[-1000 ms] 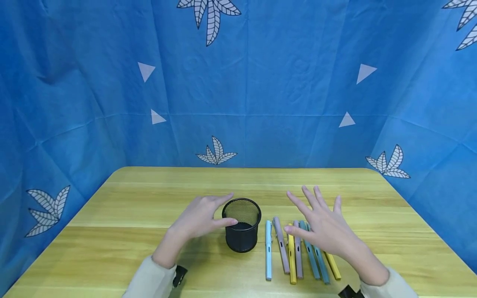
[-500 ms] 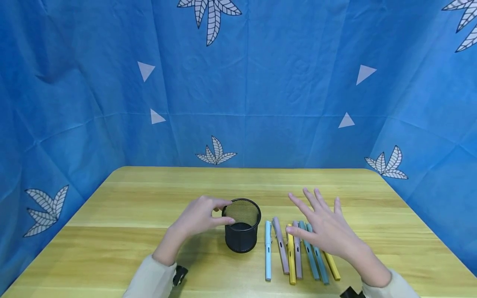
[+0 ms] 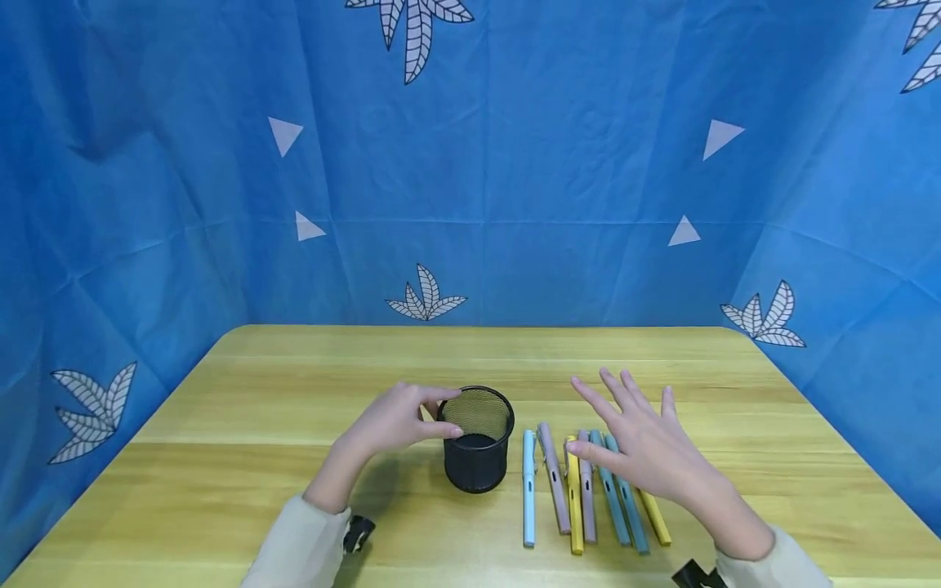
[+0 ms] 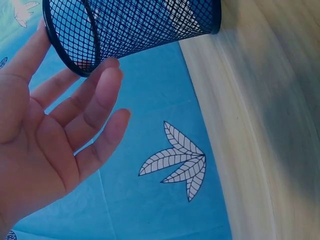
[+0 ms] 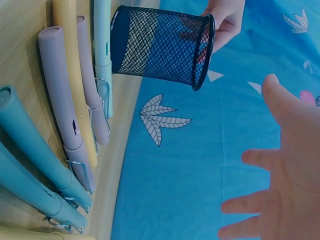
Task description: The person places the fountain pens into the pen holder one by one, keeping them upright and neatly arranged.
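A black mesh pen holder [image 3: 476, 465] stands upright on the table. My left hand [image 3: 393, 418] is at the left side of its rim, thumb and index finger spread across the opening. In the left wrist view, loosely bent fingers [image 4: 99, 100] lie along the rim of the mesh pen holder [image 4: 145, 30]; no firm grip shows. My right hand [image 3: 650, 445] hovers palm down with fingers spread, holding nothing. Beneath and left of it lie several capped pens: a light blue pen [image 3: 529, 490], purple pens [image 3: 555, 482], teal pens [image 3: 610, 498] and yellow pens [image 3: 576, 506].
The wooden table [image 3: 220, 457] has rounded far corners. A blue cloth [image 3: 551, 163] with leaf and triangle prints hangs behind and at both sides. The pens lie side by side, roughly parallel, right of the holder.
My left index finger and thumb have shifted slightly about the holder's rim, other fingers bending below. My right hand stays nearly still over the pens. The head view has tilted slightly.
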A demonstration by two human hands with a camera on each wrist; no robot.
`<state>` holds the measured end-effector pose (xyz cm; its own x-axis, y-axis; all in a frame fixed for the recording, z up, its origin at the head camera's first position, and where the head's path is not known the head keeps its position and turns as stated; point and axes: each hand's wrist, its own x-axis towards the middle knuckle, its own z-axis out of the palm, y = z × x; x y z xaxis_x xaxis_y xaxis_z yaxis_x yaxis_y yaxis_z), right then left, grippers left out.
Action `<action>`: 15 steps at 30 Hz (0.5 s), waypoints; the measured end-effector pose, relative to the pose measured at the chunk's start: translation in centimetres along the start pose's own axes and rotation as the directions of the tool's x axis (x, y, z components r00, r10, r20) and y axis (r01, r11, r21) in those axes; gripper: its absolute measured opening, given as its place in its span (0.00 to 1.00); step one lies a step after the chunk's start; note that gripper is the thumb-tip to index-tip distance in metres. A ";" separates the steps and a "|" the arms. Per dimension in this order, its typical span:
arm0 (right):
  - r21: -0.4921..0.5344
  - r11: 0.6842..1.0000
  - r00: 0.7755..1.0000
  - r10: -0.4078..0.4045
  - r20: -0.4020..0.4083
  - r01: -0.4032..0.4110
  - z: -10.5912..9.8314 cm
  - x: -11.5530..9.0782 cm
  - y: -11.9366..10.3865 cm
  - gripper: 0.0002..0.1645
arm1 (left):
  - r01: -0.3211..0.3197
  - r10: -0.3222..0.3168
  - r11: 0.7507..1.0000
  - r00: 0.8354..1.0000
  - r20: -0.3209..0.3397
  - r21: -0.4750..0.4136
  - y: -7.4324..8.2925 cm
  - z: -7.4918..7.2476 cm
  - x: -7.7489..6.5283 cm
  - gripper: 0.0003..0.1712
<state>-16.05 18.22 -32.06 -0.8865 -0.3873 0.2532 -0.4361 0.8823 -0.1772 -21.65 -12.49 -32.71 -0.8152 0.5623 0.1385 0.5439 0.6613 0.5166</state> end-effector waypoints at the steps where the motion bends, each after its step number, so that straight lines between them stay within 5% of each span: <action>1: 0.000 1.000 1.000 0.000 0.002 0.000 0.0 0.0 0.0 0.44 | 0.006 -0.006 1.000 1.000 0.005 -0.009 -0.1 0.0 0.0 0.32; 15: -0.001 1.000 1.000 0.005 0.026 -0.005 0.2 0.2 0.4 0.43 | 0.055 -0.051 0.996 0.997 0.054 -0.075 -0.1 -0.3 0.5 0.33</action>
<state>-16.42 18.39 -32.28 -0.8923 -0.3900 0.2274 -0.4317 0.8843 -0.1776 -22.14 -12.44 -32.44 -0.8301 0.5536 0.0663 0.4816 0.6519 0.5857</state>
